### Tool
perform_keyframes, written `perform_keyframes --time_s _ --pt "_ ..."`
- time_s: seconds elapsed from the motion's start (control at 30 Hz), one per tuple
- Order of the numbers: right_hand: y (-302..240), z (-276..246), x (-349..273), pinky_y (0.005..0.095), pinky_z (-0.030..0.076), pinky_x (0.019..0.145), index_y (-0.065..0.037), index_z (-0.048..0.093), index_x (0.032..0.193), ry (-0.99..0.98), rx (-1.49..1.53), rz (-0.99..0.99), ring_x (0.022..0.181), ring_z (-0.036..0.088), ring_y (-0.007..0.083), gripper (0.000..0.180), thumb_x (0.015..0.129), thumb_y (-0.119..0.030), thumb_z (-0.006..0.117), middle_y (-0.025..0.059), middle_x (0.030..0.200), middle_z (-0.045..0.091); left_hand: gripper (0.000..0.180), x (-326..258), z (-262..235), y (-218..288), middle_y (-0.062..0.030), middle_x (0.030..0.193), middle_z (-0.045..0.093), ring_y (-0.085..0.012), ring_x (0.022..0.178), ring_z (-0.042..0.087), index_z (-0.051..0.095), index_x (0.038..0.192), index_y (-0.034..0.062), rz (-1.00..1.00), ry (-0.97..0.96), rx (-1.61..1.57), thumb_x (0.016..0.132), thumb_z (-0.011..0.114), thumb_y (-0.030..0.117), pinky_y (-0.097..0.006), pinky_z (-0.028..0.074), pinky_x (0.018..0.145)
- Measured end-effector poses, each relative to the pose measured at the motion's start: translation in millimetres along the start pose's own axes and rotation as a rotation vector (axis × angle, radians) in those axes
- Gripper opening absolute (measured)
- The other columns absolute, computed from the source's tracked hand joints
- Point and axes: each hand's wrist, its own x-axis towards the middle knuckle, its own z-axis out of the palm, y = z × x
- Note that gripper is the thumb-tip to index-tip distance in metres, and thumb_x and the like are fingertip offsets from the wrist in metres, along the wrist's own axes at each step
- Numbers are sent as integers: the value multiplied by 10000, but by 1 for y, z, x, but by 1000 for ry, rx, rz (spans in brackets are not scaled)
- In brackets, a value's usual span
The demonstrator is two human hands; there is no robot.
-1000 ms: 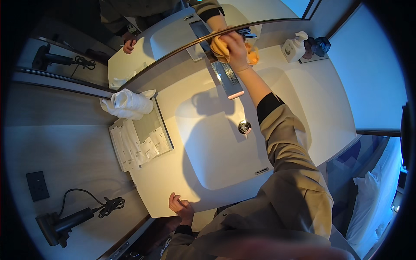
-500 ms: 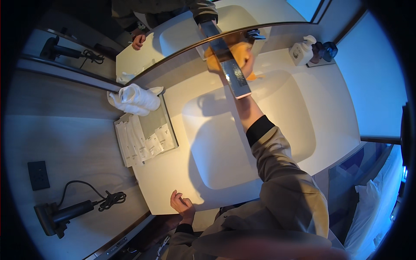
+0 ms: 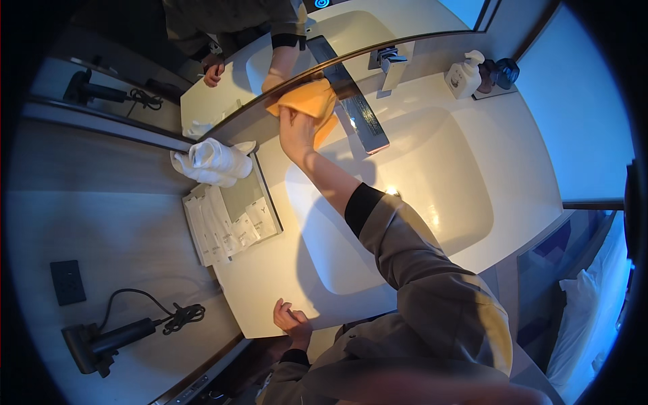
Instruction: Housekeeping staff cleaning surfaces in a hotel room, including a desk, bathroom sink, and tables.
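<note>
My right hand [image 3: 297, 135] grips an orange cloth [image 3: 309, 98] against the lower edge of the mirror, behind the white sink basin [image 3: 337, 250]. The cloth is bunched over my fingers and one corner hangs down. Just right of it, a long dark glossy bar [image 3: 364, 123] juts out from the mirror over the basin. My left hand [image 3: 293, 320] rests at the counter's front edge, fingers loosely bent and apart, holding nothing.
A chrome faucet [image 3: 391, 71] stands behind the basin. Farther right are a white pump bottle [image 3: 464, 77] and dark cups [image 3: 505, 73]. Rolled white towels [image 3: 219, 162] and a tray with white packets [image 3: 256, 217] sit left. A black hair dryer [image 3: 111, 343] hangs on the left wall.
My right hand has moved left with the orange cloth, from behind the dark bar to its left side, uncovering the faucet. My left hand has barely moved.
</note>
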Motion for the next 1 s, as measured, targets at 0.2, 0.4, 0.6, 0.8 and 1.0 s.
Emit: perform_keyframes --time_s 0.2,0.4,0.6,0.8,1.0 --pt "20 1 18 458 333 893 6 536 1015 68 68 -153 1008 439 432 240 852 -161 477 255 1053 499 249 2 -1 3 -204 1094 502 -375 1004 469 483 938 30 28 -33 -28 690 465 45 -458 342 863" --pt "29 6 55 461 324 945 -13 553 1034 229 -100 -421 1043 419 435 328 740 -157 573 248 1127 477 244 -3 4 -2 -217 1086 503 -383 991 471 481 931 21 -30 -33 -90 695 454 75 -474 343 849" --pt "97 -20 57 425 409 865 -18 546 1067 116 -389 -607 1027 469 387 328 753 -108 579 194 1095 523 260 -1 2 0 -219 1107 489 -378 1012 460 480 949 24 0 -19 -61 693 447 48 -464 326 873" --pt "98 -113 41 346 446 827 -11 568 1000 -190 9 -239 949 549 302 242 762 -58 571 174 1019 571 292 -2 -3 2 -199 1133 475 -361 1067 428 476 972 36 -6 -29 -67 682 449 14 -446 295 914" --pt "28 -214 78 276 442 806 -9 548 1010 250 64 -38 885 567 163 221 790 -3 554 79 908 588 308 -5 9 -3 -179 1138 472 -346 1081 419 463 958 48 -67 -8 -51 656 458 -12 -441 285 922"
